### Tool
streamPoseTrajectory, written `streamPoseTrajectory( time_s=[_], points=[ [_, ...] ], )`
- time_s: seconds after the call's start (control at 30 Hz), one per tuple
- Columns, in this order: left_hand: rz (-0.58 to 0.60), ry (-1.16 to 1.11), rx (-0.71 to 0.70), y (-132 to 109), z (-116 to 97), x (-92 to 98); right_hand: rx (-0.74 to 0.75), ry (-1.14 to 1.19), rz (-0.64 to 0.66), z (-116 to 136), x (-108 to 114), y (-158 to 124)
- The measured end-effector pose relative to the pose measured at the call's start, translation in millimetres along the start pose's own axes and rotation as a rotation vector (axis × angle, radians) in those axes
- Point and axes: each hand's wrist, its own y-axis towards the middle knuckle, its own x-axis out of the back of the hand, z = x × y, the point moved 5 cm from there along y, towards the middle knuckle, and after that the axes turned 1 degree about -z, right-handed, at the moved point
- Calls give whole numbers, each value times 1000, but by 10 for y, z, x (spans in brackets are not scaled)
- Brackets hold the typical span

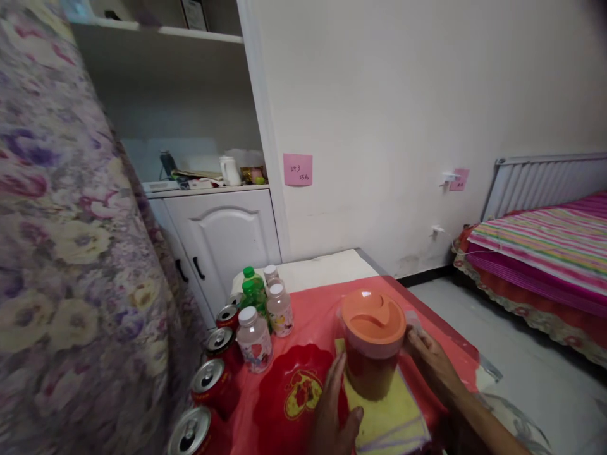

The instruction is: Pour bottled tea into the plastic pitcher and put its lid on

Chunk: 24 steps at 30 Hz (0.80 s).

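Observation:
A clear pitcher (372, 373) with an orange lid (372, 316) and brown liquid inside stands over a folded yellow cloth (396, 420). My right hand (429, 354) is closed around its handle on the right side. Near the pitcher's lower left, my left hand (332, 407) is open, thumb apart from the fingers; whether it touches the pitcher I cannot tell. Under and left of that hand lies a red scalloped tray (272, 395) with a yellow printed design.
Several red drink cans (213, 382), clear bottles with white caps (255, 341) and green bottles (253, 294) line the left of the red-covered table (317, 303). A floral curtain (71, 253) hangs at left, a white cabinet (227, 230) behind, a bed (545, 253) at right.

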Motion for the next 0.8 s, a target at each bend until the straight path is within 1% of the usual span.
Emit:
streamPoseTrajectory(
  time_s=[0.07,0.2,0.3,0.43,0.5,0.57,0.63,0.7,0.8],
  points=[
    [-18,-2,10,3,63,9,7,2,34,-37,10,-4],
    [-98,-25,83,-3,159,128,9,13,69,-85,56,-36],
    [-149,18,121,8,152,247,15,37,88,-116,93,-61],
    [-237,37,164,41,111,417,23,81,171,-124,90,-92],
    [-288,44,176,58,90,509,18,108,183,-113,89,-100],
    [-330,70,175,81,53,594,15,137,170,-104,99,-98],
    [-338,95,168,123,-8,642,10,164,140,-113,126,-87],
    [-317,122,165,191,-96,642,-17,166,90,-153,178,-73],
    [-259,185,162,335,-268,575,-84,123,2,-248,286,-57]
  ],
)
